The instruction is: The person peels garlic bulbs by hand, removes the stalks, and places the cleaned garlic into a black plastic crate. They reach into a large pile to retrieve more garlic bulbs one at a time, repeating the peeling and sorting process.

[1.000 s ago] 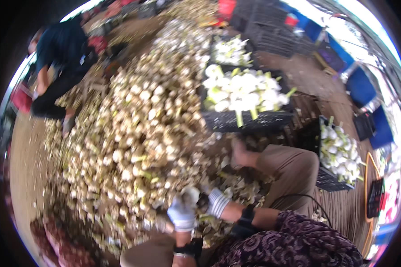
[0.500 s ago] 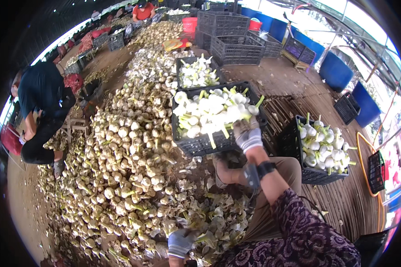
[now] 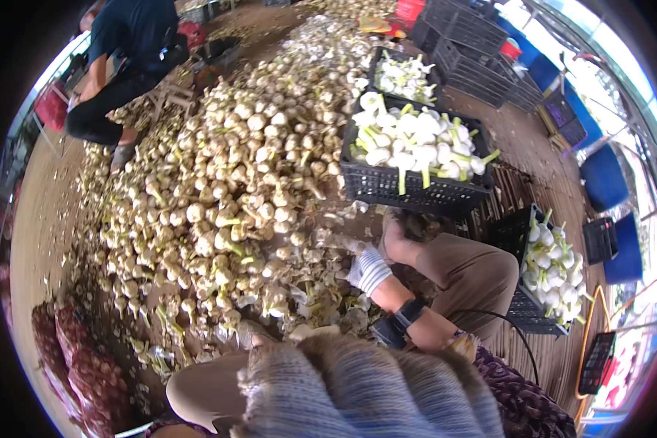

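Note:
My left hand (image 3: pixel 372 390), in a blue-grey striped knit glove, looms large and blurred at the lower edge; its fingers cannot be made out clearly. My right hand (image 3: pixel 366 266), in a striped glove with brown-stained fingers, hovers over dry garlic skins (image 3: pixel 321 292) beside my bent leg. Its thumb and fingers look apart, with nothing visible between them. Ahead of it stands a black plastic crate (image 3: pixel 409 191) heaped with trimmed white garlic bulbs (image 3: pixel 416 142). A big pile of untrimmed, soil-stained garlic (image 3: pixel 233 168) spreads to the left.
Another crate of garlic (image 3: pixel 555 266) stands right of my knee, and a smaller load of white bulbs (image 3: pixel 405 77) behind the near crate. Red mesh sacks (image 3: pixel 87 365) lie at lower left. A person (image 3: pixel 128 58) sits far left. Stacked black crates (image 3: pixel 471 66) and blue barrels (image 3: pixel 606 179) stand beyond.
My right hand has left the garlic crate and come down toward the skins by my leg. My left hand has risen from the pile close to the camera. The view has shifted downward and left.

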{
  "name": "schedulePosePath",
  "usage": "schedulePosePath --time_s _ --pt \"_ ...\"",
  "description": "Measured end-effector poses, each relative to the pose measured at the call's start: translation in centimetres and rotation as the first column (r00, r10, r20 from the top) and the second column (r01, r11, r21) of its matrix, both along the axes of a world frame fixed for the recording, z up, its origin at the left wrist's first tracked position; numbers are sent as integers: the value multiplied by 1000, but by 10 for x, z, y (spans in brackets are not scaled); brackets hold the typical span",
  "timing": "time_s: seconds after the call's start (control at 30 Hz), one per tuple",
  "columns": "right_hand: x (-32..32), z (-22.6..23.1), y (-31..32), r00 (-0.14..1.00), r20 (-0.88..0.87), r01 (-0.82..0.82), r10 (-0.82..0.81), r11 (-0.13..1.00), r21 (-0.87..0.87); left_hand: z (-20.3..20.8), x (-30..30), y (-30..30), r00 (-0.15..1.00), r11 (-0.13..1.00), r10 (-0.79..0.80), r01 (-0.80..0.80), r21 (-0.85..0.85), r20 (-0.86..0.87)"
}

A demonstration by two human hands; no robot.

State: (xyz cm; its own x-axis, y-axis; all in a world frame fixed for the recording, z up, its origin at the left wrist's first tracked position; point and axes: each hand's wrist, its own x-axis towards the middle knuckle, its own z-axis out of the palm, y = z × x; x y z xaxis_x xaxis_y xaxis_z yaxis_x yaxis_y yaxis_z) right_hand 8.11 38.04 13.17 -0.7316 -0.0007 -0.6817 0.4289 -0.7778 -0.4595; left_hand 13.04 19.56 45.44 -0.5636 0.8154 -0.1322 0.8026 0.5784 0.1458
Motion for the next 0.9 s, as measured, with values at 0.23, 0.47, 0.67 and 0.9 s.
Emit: schedulePosePath --time_s 0.23,0.47,0.67,0.9 --pt "2 1 24 988 -153 -34 31 999 -17 -5 9 -19 982 984 180 -180 4 -52" --pt "1 -16 0 999 -34 -37 36 999 -17 -17 -3 -26 949 962 273 -273 27 -159" --pt "1 -36 -43 998 34 -55 52 995 88 -33 -9 -56 885 911 406 -411 27 -230" --pt "-11 -80 -61 915 71 -386 398 805 450 -61 -20 -101 793 836 523 -548 8 -312"
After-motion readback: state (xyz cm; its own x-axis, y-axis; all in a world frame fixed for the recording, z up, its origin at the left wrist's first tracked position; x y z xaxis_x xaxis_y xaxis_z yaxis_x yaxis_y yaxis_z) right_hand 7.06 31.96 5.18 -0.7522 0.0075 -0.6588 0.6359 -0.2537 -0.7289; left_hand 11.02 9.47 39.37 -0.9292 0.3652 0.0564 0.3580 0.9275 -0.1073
